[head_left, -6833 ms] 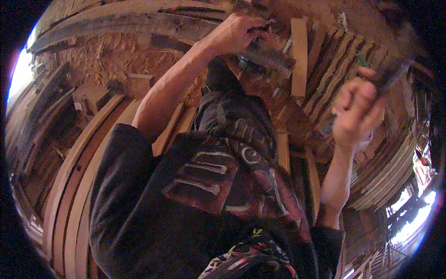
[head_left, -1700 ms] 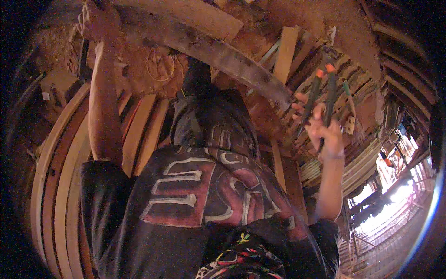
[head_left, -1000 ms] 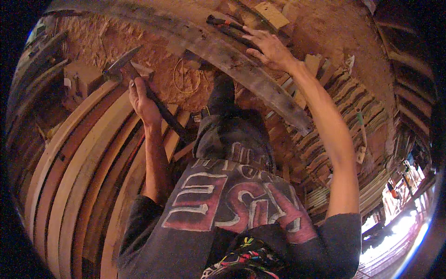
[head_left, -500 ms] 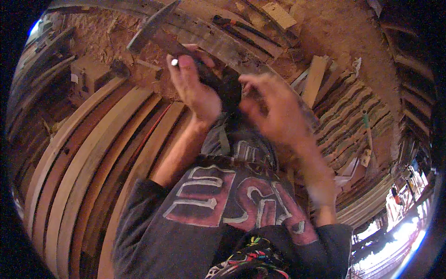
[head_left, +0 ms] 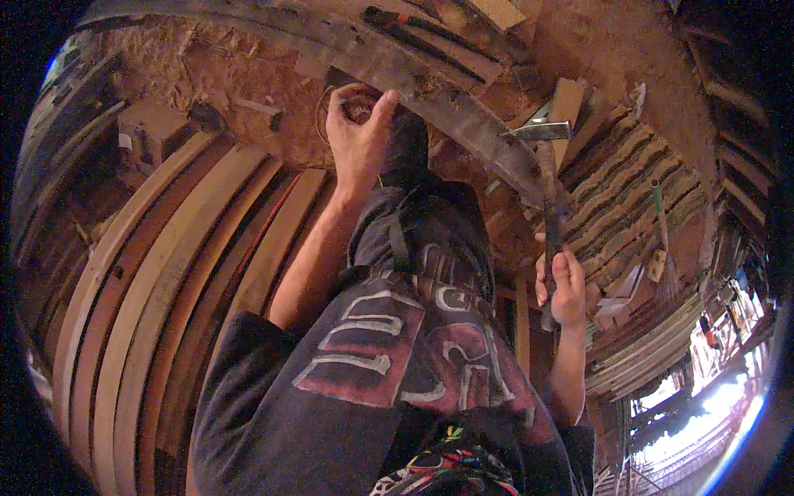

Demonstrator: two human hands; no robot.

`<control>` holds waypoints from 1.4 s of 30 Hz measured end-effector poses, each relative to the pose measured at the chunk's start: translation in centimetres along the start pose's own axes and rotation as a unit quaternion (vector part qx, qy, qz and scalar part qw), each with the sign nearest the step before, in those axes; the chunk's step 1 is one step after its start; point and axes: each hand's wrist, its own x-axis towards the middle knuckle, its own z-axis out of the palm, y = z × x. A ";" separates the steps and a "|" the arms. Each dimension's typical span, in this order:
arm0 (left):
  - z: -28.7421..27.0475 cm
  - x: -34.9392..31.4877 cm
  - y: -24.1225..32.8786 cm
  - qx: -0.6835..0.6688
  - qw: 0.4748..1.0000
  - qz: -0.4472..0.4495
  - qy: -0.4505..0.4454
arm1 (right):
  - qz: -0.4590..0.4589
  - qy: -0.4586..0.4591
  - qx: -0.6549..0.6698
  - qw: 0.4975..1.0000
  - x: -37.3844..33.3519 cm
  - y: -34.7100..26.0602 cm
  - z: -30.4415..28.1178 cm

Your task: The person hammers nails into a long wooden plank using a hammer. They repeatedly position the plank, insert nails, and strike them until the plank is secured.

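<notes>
In my right hand (head_left: 564, 285) is a hammer (head_left: 547, 178), gripped low on its dark handle. Its metal head points up, over the right end of a long grey beam (head_left: 463, 120). My left hand (head_left: 360, 136) is just below the beam, with thumb and forefinger curled into a ring. Whatever lies inside those fingers is too dim to name; a thin curved line, perhaps wire, shows beside them. Beyond the beam rests a long-handled black plier-like tool (head_left: 395, 22) with a red mark.
Curved wooden planks (head_left: 157, 256) are lined up on the left. A stack of rough-edged boards (head_left: 628, 194) lies to the right, with a green-handled brush-like tool (head_left: 660, 207) on it. Wood offcuts (head_left: 566, 103) lie beside the beam, and a wooden block (head_left: 153, 136) sits at upper left.
The hammer has passed from my left hand to my right, which has drawn back right and nearer me. My left hand has moved slightly right, its fingers now curled into a ring.
</notes>
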 end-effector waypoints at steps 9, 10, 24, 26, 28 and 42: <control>1.0 0.8 -2.6 0.009 1.000 -0.008 0.018 | 0.119 -0.107 0.003 0.987 2.8 -3.0 -2.7; 1.0 0.7 -2.5 -0.003 1.000 -0.013 0.011 | 0.132 -0.083 -0.009 0.988 2.8 -3.2 -2.1; -0.2 1.1 -1.1 -0.157 0.981 -0.106 -0.035 | 0.101 -0.041 -0.110 0.988 5.3 -4.3 -0.8; 0.0 1.0 -0.7 -0.149 0.983 -0.106 -0.019 | 0.131 -0.024 -0.095 0.986 3.8 -3.9 -1.8; -0.2 1.2 -0.9 -0.092 0.995 -0.043 -0.003 | 0.116 -0.023 -0.113 0.987 4.6 -4.4 -0.8; -0.8 1.4 0.4 0.005 1.000 -0.009 -0.015 | 0.133 -0.017 -0.152 0.979 4.9 -5.6 -1.6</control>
